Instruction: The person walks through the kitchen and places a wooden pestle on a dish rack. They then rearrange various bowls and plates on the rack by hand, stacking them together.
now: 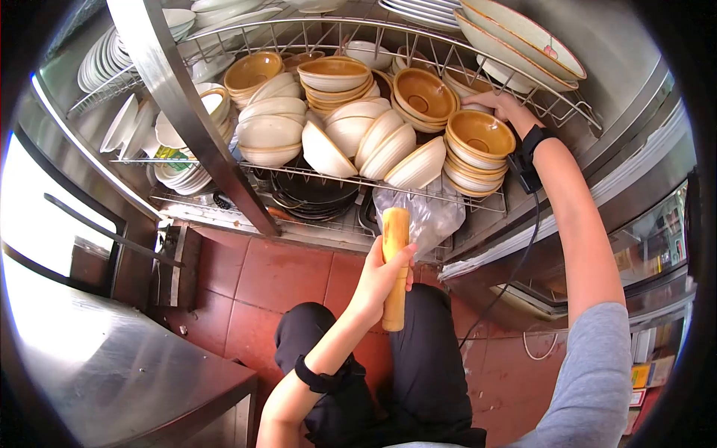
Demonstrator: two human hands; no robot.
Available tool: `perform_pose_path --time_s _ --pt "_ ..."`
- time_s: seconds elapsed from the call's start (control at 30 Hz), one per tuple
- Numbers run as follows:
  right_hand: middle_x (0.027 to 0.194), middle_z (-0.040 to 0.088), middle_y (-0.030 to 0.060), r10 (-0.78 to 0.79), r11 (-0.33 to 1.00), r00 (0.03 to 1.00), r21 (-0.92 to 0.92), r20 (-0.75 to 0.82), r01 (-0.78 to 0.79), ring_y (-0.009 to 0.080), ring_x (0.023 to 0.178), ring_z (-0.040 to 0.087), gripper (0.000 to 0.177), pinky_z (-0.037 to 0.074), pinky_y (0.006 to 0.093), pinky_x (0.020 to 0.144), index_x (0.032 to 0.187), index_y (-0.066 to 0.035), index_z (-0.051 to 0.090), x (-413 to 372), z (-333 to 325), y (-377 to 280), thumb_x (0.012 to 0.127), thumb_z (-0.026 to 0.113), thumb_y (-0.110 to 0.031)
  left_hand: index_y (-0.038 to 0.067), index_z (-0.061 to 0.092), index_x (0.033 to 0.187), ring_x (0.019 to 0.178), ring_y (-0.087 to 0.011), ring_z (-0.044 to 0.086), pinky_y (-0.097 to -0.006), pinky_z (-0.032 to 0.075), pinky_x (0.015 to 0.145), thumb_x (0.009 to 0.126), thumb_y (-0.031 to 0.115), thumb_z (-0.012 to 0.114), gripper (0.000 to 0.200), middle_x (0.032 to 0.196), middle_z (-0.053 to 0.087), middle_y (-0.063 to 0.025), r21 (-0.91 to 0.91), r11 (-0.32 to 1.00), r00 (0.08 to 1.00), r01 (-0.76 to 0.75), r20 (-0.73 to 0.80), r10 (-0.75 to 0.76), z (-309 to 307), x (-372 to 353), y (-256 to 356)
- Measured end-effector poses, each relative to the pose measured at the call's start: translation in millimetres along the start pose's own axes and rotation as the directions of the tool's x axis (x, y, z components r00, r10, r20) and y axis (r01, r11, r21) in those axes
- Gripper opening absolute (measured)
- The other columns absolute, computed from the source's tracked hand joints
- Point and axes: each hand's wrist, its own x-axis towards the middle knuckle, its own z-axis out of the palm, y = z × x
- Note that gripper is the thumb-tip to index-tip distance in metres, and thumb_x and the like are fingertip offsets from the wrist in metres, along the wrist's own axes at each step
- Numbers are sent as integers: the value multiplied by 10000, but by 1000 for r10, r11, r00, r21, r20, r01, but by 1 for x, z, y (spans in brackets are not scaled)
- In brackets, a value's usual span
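Observation:
My left hand (pixel 382 278) is wrapped round a pale wooden pestle (pixel 395 246), held upright over my knees in front of the rack. The pestle has a thick upper part and a narrower grip below. My right hand (pixel 499 104) reaches into the right end of the middle shelf, behind a stack of brown-lined bowls (pixel 478 136). Its fingertips are hidden among the bowls, so I cannot make out what they touch. Left of it, a tilted brown bowl (pixel 426 95) tops another stack. White bowls (pixel 347 134) lie on their sides along the shelf front.
The wire rack (pixel 373 27) carries plates (pixel 104 63) and large oval dishes (pixel 523 45) on top. Dark pans (pixel 314 196) and a clear plastic bag (pixel 429 216) are below. A steel post (pixel 190 112) crosses the left side. A steel counter (pixel 127 358) stands at lower left.

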Motion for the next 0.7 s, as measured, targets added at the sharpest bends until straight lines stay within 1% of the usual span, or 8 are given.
perform_pose_path --time_s 0.03,0.13,0.23,0.3,0.47,0.53,0.57,0.7 --pt "981 641 158 8 1000 1000 0 -5 -8 216 760 663 600 569 388 653 1115 -25 552 -4 0 -1 697 753 -406 69 436 972 524 -102 500 -242 426 483 858 193 614 245 725 512 -21 2 1000 1000 3 -2 -3 -1 1 0" --pt "972 638 164 14 1000 998 2 63 -14 222 765 662 609 568 406 644 1113 -18 545 -29 4 -12 690 761 -399 68 436 974 525 -101 501 -243 427 484 857 194 614 248 724 510 -21 3 1000 1000 9 -13 -9 -2 0 0" --pt "954 639 163 -5 1000 999 -9 31 6 220 760 662 596 568 401 634 1096 -16 550 -14 3 -7 684 768 -388 68 437 970 525 -101 501 -242 427 484 853 195 619 251 721 508 -18 -2 1000 1000 -5 8 5 0 0 2" --pt "948 640 162 -27 1000 999 -6 22 27 220 758 662 590 568 397 629 1087 -15 553 -20 5 -10 679 774 -379 68 437 968 525 -100 501 -242 426 483 851 194 621 252 719 507 -16 5 1000 1000 -13 8 13 -2 -1 2" --pt "934 645 145 -27 998 999 -52 27 29 219 739 663 519 567 388 609 1045 -20 579 -37 9 -15 711 743 -381 67 437 970 523 -100 501 -242 423 474 852 190 620 250 718 507 -15 0 1000 1000 -3 -21 3 -8 -2 1" --pt "929 646 143 -25 998 999 -65 24 27 218 732 663 502 567 388 599 1039 -20 584 -33 9 -16 723 730 -382 62 455 993 540 -104 501 -247 422 488 872 171 589 211 733 511 -21 14 1000 1000 -3 -20 4 -11 -3 0" --pt "929 646 144 -36 997 999 -61 22 37 219 729 664 504 567 389 595 1043 -18 584 -36 10 -17 725 728 -382 59 464 1004 549 -107 501 -249 422 495 883 162 573 193 740 514 -25 21 1000 1000 -2 -21 3 -11 -4 0" --pt "930 645 150 -99 994 995 -40 8 99 233 738 663 537 566 400 592 1068 -9 574 -51 12 -16 729 733 -393 66 455 995 537 -106 500 -245 421 487 872 176 591 214 735 513 -23 9 1000 1000 -6 -16 6 -11 -3 1"
